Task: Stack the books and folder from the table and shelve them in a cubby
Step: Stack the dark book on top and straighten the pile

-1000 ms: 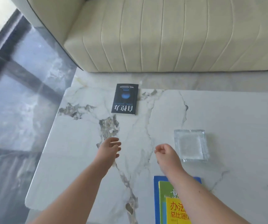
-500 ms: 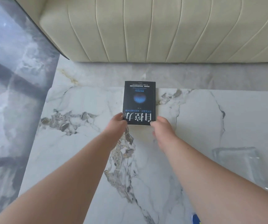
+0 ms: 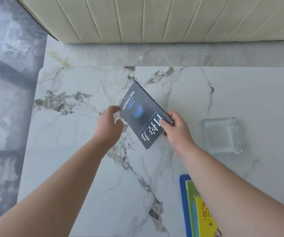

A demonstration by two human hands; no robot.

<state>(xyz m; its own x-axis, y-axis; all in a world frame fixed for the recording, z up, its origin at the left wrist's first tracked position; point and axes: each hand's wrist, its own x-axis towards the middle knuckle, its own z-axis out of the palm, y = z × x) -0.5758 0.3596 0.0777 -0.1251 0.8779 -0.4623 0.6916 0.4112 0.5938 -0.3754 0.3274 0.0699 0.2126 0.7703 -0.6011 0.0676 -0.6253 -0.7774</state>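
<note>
I've got the dark book (image 3: pixel 143 115) up off the tabletop (image 3: pixel 86 168), tilted, its cover facing me with a blue glow in the middle and big pale characters along the lower part. My right hand (image 3: pixel 175 129) grips it at its right edge: thumb pressed on the cover, the other fingers (image 3: pixel 169 115) wrapped around the spine side, so those fingers are pinching the book. My left hand (image 3: pixel 108 125) is at the book's left edge, fingers curled, the tips just at the cover's upper left side; I cannot tell whether they truly clamp it or only touch it.

Taking the book as my landmark: right of it, apart from my right hand, sits a square clear glass dish (image 3: pixel 220 135) flat on the marble. Below and to the right of the book, near the bottom of my view, lies the blue folder (image 3: pixel 183 202) with a green-and-yellow book (image 3: pixel 201 214) resting on top of it, both partly hidden under my right forearm. Beyond the book, past the far edge of the tabletop, runs a cream ribbed sofa (image 3: pixel 155 19). Left of the book, off the tabletop's edge, the floor (image 3: pixel 6 100) is dark, glossy and grey-blue.
</note>
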